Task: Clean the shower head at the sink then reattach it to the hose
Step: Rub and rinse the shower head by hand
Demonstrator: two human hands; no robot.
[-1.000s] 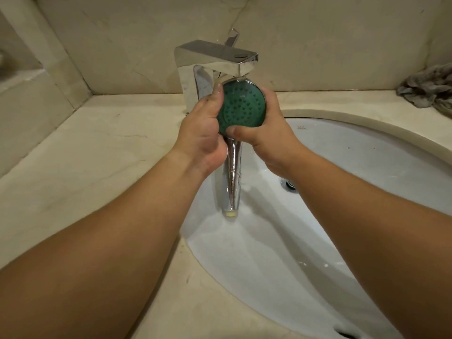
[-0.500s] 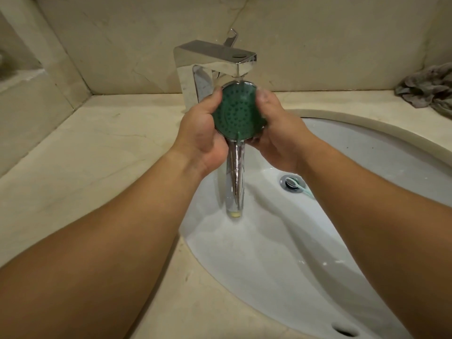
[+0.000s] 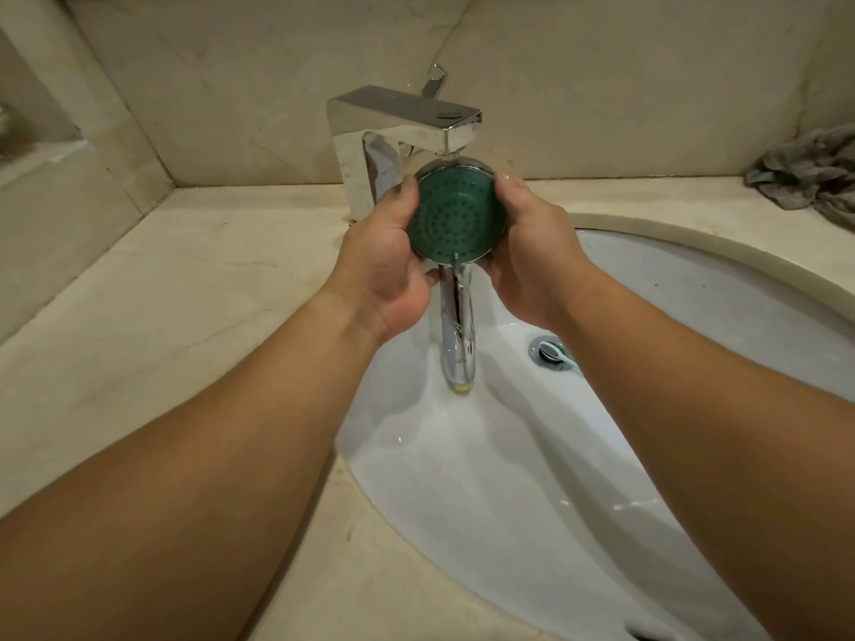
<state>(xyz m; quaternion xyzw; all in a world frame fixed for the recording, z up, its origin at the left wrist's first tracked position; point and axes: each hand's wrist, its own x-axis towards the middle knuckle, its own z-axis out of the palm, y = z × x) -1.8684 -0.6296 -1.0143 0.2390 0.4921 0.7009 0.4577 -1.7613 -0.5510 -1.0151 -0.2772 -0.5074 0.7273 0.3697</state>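
The shower head has a green face dotted with rings of small nozzle holes, a chrome rim and a mirror-chrome handle ending in a pale yellow tip. The faucet is polished chrome. The sink is glossy white (its drain chrome-ringed), the countertop cream marble with faint veins, and the crumpled cloth grey.

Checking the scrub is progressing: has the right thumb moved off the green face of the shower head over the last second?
Yes. The right hand now cups the right rim of the shower head, below the faucet, its thumb pulled rightward off the green face.
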